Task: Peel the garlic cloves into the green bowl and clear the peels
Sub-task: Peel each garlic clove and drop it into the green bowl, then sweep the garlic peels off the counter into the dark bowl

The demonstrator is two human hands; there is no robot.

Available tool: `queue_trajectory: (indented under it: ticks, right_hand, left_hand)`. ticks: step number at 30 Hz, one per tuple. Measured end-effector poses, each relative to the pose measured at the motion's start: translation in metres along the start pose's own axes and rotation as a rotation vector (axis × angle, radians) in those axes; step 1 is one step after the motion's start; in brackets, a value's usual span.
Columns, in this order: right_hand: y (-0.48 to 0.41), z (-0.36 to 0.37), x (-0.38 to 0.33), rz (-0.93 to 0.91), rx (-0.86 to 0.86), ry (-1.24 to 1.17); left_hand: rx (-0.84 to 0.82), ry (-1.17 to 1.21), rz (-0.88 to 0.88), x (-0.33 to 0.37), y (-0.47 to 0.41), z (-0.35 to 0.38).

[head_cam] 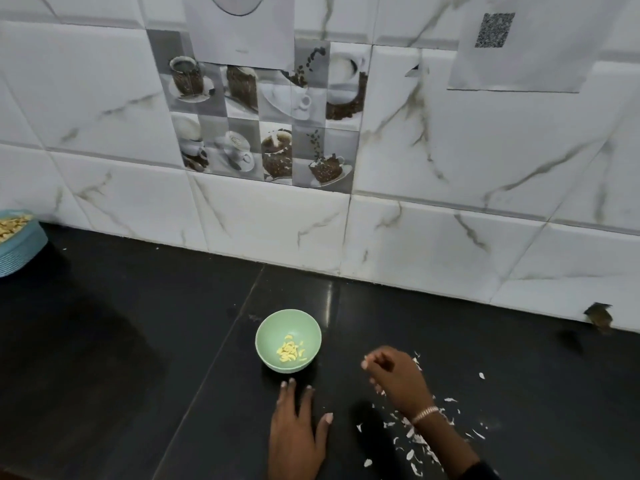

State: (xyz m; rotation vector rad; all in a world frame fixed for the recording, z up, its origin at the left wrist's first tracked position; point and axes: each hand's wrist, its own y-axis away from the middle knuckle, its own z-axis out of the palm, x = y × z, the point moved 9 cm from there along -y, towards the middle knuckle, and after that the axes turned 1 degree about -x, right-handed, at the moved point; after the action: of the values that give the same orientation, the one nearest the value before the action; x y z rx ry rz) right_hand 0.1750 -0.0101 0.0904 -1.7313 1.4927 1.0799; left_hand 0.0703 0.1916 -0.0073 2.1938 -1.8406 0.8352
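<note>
On the dark surface (138, 341), the green bowl (270, 325) holds peeled garlic cloves (289, 351); the left hand (298, 434) lies flat near it, fingers straight. The right hand (394, 375) curls its fingers, on what I cannot tell; peels (415, 441) lie scattered about its wrist.

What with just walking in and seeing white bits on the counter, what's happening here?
A person is peeling garlic. Peeled cloves lie in the green bowl on the counter. The left hand rests flat just in front of it. The right hand hangs beside the bowl, fingers curled; whether it holds anything is unclear. Peels lie scattered by the right hand, not yet cleared.
</note>
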Motion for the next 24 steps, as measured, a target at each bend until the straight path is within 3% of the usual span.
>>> queue_trajectory:
  ticks: [4,8,16,24]
  right_hand:
    - [0.071,-0.079,0.073,0.120,0.269,0.102]
    - [0.143,-0.121,0.130,0.202,0.465,0.108]
    - [0.186,-0.085,0.163,0.015,0.315,0.484]
    - [0.194,-0.028,0.128,-0.212,0.050,0.704]
  left_hand:
    - [-0.165,-0.148,-0.103,0.004,0.004,0.023]
    - [-0.195,-0.159,-0.087,0.040,-0.001,0.045]
    - [-0.334,-0.040,0.200,0.149,0.006,0.090]
    - [-0.476,0.530,0.054,0.141,-0.001,0.089]
